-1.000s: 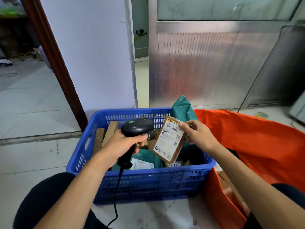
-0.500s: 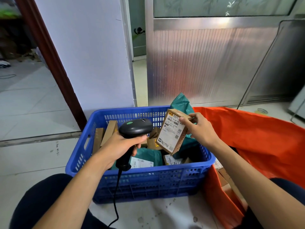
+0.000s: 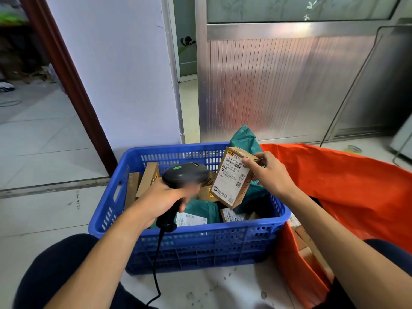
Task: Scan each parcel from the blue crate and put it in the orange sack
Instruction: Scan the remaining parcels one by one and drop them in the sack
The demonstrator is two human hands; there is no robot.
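My left hand (image 3: 161, 200) grips the handle of a black corded barcode scanner (image 3: 185, 175), whose head points right at a small brown cardboard parcel (image 3: 233, 178). My right hand (image 3: 270, 172) holds that parcel by its upper right edge, above the blue crate (image 3: 200, 239), with its white label turned to the scanner. Several parcels lie in the crate: brown boxes (image 3: 147, 179) at the left and teal bags (image 3: 200, 208). The orange sack (image 3: 347, 188) lies open to the right of the crate, with brown boxes (image 3: 310, 244) inside it.
The crate stands on a tiled floor (image 3: 44, 152) before a white wall (image 3: 116, 74) and a metal door panel (image 3: 278, 85). A dark door frame (image 3: 66, 85) rises at the left. A tape roll (image 3: 353, 149) lies on the floor beyond the sack. My knees flank the crate.
My right hand has lifted the brown parcel a little higher and tilted it more upright. The scanner has stayed beside it over the crate.
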